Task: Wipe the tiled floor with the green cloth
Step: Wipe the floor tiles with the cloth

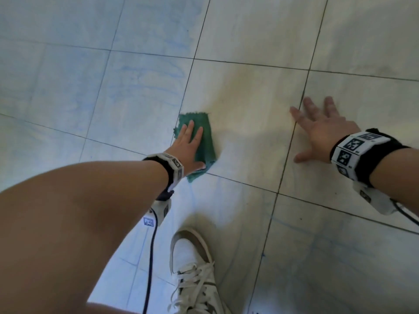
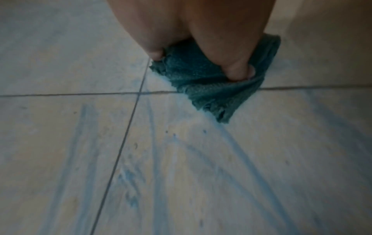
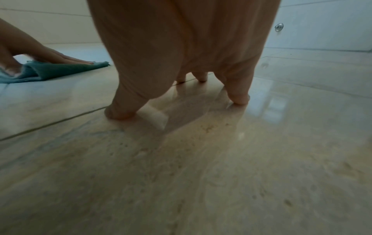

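Head view: the green cloth [image 1: 199,141] is seen lying folded on the tiled floor [image 1: 249,91], just beside a crossing of grout lines, with its near corner reaching over one grout line onto the next tile. The left hand [image 1: 188,146] is laid flat on top of it, fingers straight and close together, the palm pressing down; in the left wrist view the thumb [image 2: 239,70] is seen dug into a fold of the cloth [image 2: 203,82], so that the fabric is bunched a little there. The right hand [image 1: 324,130] is spread wide, well apart from the cloth, and is propped on bare tile on its fingertips [image 3: 120,112], apparently as a support for the body; nothing is held by it. The cloth is judged to be light, soft and limp, with a frayed edge: it cannot be pushed from its edge without crumpling, and it is best driven from above, by a flat palm over its middle with the thumb hooked into a fold to keep it from sliding out. The tiles look glossy and probably damp, so slipping of cloth and supporting hand alike is to be expected. Bluish streaks [image 2: 84,143] are visible on nearby tiles, so wiping appears unfinished. A white laced shoe [image 1: 195,268] is seen at the near edge of the floor.
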Demonstrator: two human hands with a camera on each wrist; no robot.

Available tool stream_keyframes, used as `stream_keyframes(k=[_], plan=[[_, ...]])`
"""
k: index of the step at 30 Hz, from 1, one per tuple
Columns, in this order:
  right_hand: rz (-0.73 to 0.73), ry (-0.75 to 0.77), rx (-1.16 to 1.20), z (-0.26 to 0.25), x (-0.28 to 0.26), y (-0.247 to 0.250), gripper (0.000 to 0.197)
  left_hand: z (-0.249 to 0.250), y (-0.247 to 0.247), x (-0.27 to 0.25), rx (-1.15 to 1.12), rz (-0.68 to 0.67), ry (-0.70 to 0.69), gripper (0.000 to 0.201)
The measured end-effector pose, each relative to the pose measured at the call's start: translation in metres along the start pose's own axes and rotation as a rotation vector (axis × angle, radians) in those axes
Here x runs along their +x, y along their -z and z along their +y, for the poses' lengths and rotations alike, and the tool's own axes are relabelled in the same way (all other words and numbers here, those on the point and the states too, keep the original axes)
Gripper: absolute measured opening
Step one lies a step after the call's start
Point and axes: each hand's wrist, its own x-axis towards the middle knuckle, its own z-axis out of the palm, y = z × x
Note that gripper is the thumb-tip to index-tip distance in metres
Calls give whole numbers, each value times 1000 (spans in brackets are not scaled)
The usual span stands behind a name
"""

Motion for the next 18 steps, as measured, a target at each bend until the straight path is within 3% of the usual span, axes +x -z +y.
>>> stream_keyframes(k=[4,12,15,18], plan=[[3,-2,16,0,1,-1,130,-10,33,30,-27,38,74,110],[-19,1,39,-1,5,2,133,4,77,69,0,108,21,108],[-12,-4,35,-4,4,4,133,12,66,56,20,78,-9,108],[-10,-8,18,-5,3,4,132,32,22,20,111,4,-101,110]])
